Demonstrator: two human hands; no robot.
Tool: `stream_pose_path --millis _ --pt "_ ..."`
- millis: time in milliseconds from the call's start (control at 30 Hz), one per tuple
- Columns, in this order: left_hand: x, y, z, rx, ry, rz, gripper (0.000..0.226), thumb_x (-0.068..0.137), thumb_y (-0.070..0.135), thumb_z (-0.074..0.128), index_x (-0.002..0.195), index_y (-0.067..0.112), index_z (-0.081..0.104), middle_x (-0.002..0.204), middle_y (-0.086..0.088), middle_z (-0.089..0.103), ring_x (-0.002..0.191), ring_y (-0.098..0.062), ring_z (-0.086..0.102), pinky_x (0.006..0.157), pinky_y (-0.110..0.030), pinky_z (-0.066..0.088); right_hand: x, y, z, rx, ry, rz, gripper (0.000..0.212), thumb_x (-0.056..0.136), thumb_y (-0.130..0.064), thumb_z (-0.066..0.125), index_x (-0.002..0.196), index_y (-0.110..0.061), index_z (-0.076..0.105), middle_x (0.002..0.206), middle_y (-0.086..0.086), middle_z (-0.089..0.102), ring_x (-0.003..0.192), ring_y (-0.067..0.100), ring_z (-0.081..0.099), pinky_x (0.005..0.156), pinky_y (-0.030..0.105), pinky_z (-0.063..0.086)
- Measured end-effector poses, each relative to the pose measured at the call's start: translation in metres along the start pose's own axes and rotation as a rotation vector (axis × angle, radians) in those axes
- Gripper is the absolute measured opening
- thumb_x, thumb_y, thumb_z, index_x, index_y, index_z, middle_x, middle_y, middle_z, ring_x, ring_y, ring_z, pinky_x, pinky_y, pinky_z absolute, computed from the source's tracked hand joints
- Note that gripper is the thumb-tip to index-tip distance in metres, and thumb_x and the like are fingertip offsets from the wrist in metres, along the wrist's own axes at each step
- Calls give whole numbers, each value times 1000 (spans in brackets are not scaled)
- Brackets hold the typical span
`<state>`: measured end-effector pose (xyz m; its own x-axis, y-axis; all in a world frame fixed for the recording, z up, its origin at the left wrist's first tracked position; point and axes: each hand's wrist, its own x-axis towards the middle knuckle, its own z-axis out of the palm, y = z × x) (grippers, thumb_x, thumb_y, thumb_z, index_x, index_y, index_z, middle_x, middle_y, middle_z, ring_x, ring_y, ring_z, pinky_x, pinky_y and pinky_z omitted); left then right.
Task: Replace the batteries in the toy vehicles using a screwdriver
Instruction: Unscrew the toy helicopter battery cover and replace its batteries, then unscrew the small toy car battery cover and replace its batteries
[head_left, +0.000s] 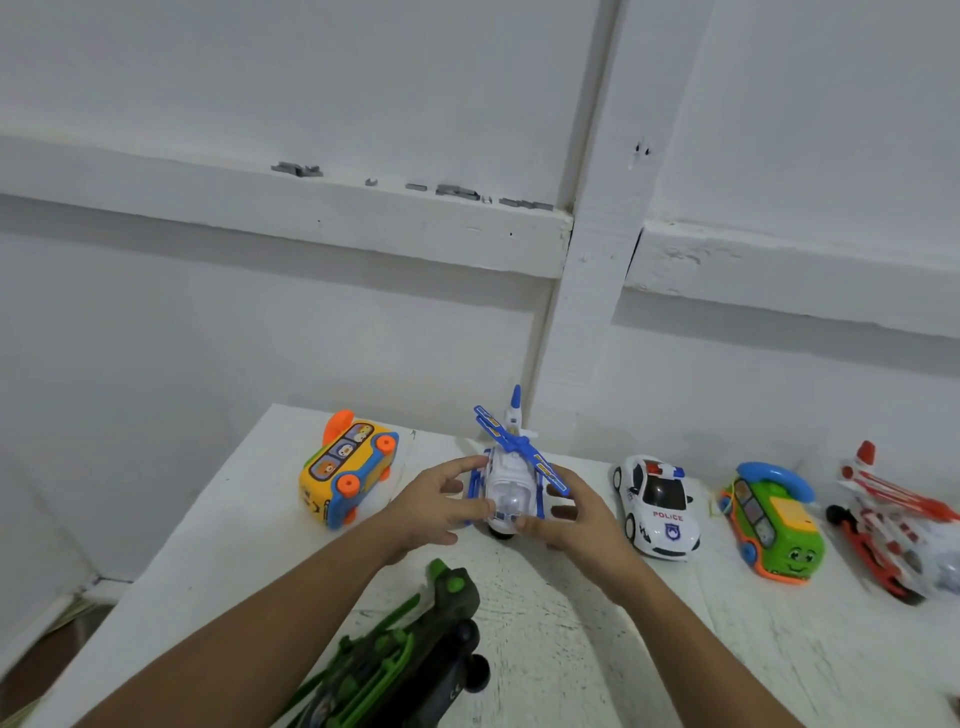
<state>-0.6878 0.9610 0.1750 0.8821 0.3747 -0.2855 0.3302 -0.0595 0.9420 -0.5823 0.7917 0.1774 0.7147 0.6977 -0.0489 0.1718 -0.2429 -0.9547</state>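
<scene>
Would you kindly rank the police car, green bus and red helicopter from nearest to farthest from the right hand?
1. Police car, just right of the right hand.
2. Green bus, further right.
3. Red helicopter, far right.

There are three toy helicopters. The blue and white helicopter (511, 483) sits in the middle of the table (571, 623). From it, the green helicopter (405, 660) is at 7 o'clock and the red and white helicopter (893, 525) is far out at 3 o'clock.

There are two toy buses: the yellow bus (345, 470) at 9 o'clock and the green bus (774, 530) at 3 o'clock.

There is one police car (657, 506), close by at 3 o'clock.

That makes six toys.

There are two hands, the left hand (434, 506) and the right hand (582, 514).

The little grey bits (457, 191) up at 12 o'clock are too blurry to count.
</scene>
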Motion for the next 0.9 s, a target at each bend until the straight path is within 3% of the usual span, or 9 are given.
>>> stream_pose_path --millis 100,233,333,400,467,567,667,800,900 --pt "-5 5 -2 122 39 58 60 86 27 73 137 41 46 127 -1 44 117 -15 46 69 -26 51 1 -7 -10 -116 8 15 62 73 -24 84 121 -47 50 129 -12 49 112 11 50 88 32 46" --pt "-14 12 -12 318 150 169 53 88 27 70 136 32 50 121 11 47 119 -17 52 80 -20 40 -1 -26 -18 -325 37 -60 69 75 -30 81 130 -46 43 131 -9 40 119 10 41 97 30 37" --pt "-22 16 -28 502 295 257 46 87 28 70 131 29 57 127 6 54 106 -11 54 81 -20 39 3 -40 -10 -631 84 -171 68 77 -38 76 136 -44 43 132 -8 40 125 13 36 100 32 28" --pt "-26 16 -42 644 392 286 43 85 27 70 127 26 60 126 2 58 109 -13 54 87 -21 38 7 -49 5 -805 119 -255 59 80 -39 70 135 -43 46 131 -9 40 125 14 33 91 29 19" --pt "-28 14 -56 821 500 260 40 84 30 68 123 26 62 120 1 60 116 -19 51 94 -25 33 12 -57 25 -931 140 -317 50 85 -39 62 134 -39 49 133 -9 41 125 16 33 84 29 14" --pt "-35 8 -72 976 618 63 39 82 39 66 121 33 59 126 1 49 121 -27 42 91 -31 31 24 -66 62 -1036 107 -364 40 92 -34 54 131 -29 53 131 -4 47 124 21 39 90 33 22" --pt "-38 -4 -79 996 534 -111 57 77 44 67 130 38 47 127 -3 40 119 -29 38 93 -36 34 38 -64 94 -1029 -23 -317 36 93 -26 53 129 -19 57 126 4 52 120 25 46 96 33 31" --pt "-42 -18 -86 815 515 -60 63 80 27 65 138 36 43 119 -9 43 101 -30 48 93 -33 43 57 -58 125 -795 -215 -80 41 90 -19 60 128 -4 54 127 16 52 118 30 51 94 33 41" --pt "-43 -24 -89 735 530 8 59 81 31 65 138 33 48 111 -14 54 104 -30 53 88 -30 43 64 -54 137 -446 -300 187 59 87 -17 68 139 -6 42 113 14 56 79 22 60 65 33 51"
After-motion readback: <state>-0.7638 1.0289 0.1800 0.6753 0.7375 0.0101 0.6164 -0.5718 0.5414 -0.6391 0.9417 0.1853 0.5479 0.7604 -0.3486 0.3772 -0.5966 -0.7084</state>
